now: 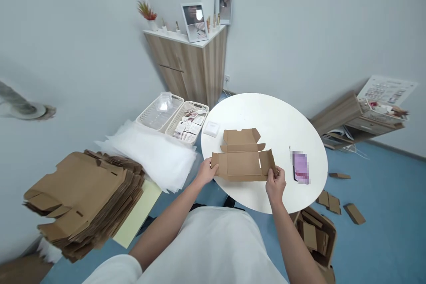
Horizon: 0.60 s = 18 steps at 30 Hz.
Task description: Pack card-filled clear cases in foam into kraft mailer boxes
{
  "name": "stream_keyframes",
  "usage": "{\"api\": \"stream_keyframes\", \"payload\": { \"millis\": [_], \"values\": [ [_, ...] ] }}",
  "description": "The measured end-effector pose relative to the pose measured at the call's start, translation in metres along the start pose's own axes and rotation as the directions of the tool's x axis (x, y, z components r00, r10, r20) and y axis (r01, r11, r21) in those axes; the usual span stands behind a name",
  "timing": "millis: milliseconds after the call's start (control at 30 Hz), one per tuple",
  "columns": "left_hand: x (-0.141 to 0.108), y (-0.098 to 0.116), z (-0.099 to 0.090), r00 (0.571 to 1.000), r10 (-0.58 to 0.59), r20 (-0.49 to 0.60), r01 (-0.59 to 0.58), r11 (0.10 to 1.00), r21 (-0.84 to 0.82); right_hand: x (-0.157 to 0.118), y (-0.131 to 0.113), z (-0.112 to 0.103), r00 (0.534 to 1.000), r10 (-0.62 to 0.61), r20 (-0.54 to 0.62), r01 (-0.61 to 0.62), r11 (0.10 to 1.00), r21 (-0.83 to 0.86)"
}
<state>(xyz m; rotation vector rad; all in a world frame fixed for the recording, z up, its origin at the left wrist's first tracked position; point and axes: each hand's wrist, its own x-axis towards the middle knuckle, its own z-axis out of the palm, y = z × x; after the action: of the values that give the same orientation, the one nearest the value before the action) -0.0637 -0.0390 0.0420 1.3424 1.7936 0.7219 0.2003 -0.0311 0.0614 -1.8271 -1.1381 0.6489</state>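
Note:
An unfolded cardboard box lies spread over the near part of the round white table, its lid flaps pointing away from me. My left hand pinches its left side flap between thumb and fingers. At the opposite end, my right hand grips the right side flap, which is bent upward. To the right on the table is a phone with a blurred purple screen. A small white square item sits near the table's left edge.
Left of me is a tall stack of flat cardboard boxes, beside white plastic sheets. Two white baskets hold cards and clear packets. Folded small boxes fill a carton at lower right; several lie on the blue floor.

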Motion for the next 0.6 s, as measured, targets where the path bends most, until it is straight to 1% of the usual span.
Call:
{"api": "stream_keyframes", "payload": {
  "millis": [67, 133, 300, 467, 533, 600],
  "values": [
    [0.006, 0.013, 0.016, 1.0, 0.013, 0.02, -0.014, 0.999, 0.045, 0.008, 0.018, -0.012, 1.0, 0.024, 0.019, -0.024, 1.0, 0.005],
    [0.011, 0.022, 0.032, 0.999, 0.012, 0.039, -0.015, 0.996, 0.09, 0.015, 0.034, -0.022, 0.998, 0.043, 0.042, -0.041, 0.999, -0.031],
    [0.021, 0.031, 0.061, 0.998, 0.004, 0.064, -0.016, 0.982, 0.189, 0.026, 0.069, -0.041, 0.99, 0.088, 0.112, -0.071, 0.987, -0.141],
    [0.039, 0.034, 0.079, 0.994, 0.026, 0.107, -0.052, 0.967, 0.25, 0.031, 0.086, -0.043, 0.968, 0.148, 0.205, -0.101, 0.969, -0.227],
    [0.046, 0.034, 0.084, 0.992, 0.024, 0.126, -0.057, 0.963, 0.264, 0.032, 0.09, -0.042, 0.953, 0.176, 0.245, -0.106, 0.955, -0.277],
    [0.05, 0.033, 0.086, 0.993, 0.016, 0.12, -0.05, 0.957, 0.284, 0.032, 0.093, -0.042, 0.943, 0.202, 0.266, -0.11, 0.94, -0.323]
  ]
}}
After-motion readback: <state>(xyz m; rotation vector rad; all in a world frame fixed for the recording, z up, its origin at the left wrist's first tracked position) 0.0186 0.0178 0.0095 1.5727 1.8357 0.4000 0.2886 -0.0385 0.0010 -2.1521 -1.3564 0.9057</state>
